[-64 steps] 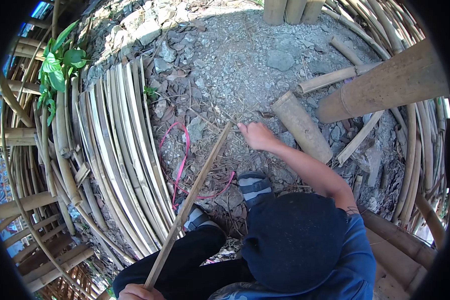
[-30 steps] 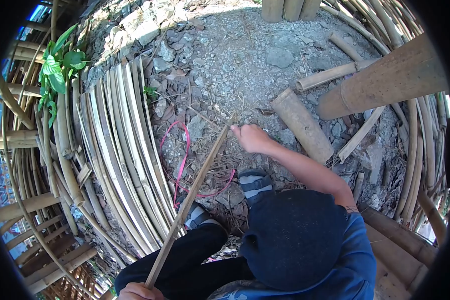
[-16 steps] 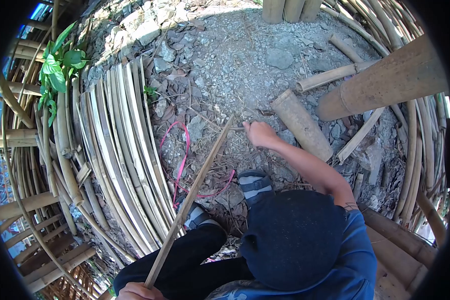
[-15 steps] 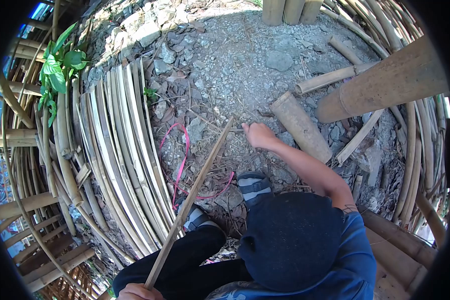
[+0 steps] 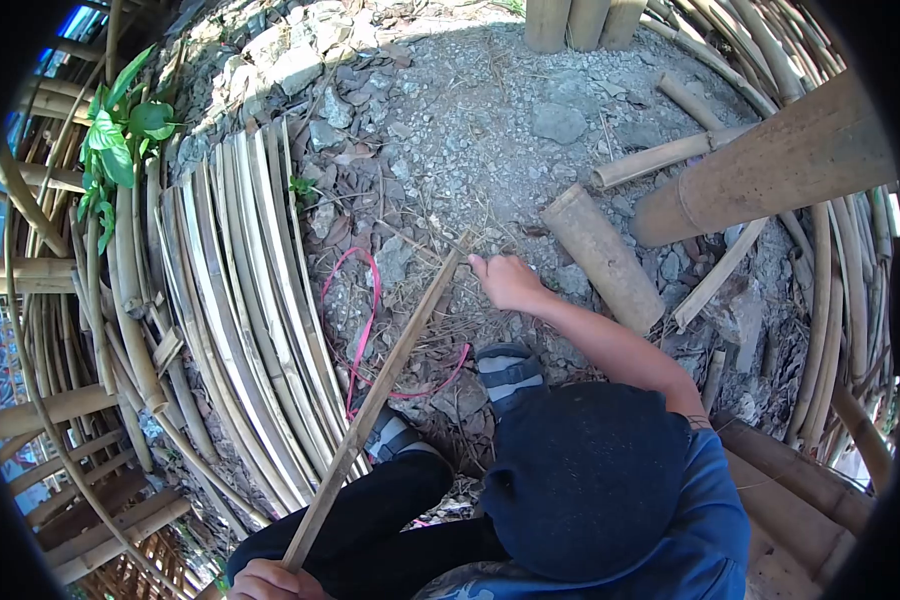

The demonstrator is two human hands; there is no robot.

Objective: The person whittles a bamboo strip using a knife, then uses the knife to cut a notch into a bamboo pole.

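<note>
My left hand (image 5: pixel 275 580), at the bottom edge, is closed round the lower end of a long bamboo strip (image 5: pixel 375 400). The strip slants up across my legs to its far end near my right hand (image 5: pixel 510 283). That hand is a fist with the thumb toward the strip's tip, just right of it. Whatever the fist grips is too small and hidden to name. Beneath the strip, a pink ribbon (image 5: pixel 372 300) lies looped on the ground. Left of it, split bamboo strips (image 5: pixel 240 300) lie side by side in a row.
A short bamboo piece (image 5: pixel 605 260) lies right of my right hand. Beyond it a thick bamboo pole (image 5: pixel 760 165) slants in from the right. Stacked bamboo poles (image 5: pixel 45 340) line the left side, near a green leafy plant (image 5: pixel 115 135). Stones and dry leaves cover the ground.
My right hand has moved slightly left and down, closer to the strip's far end. The thin piece that showed between hand and strip is now mostly hidden. My left hand keeps its hold.
</note>
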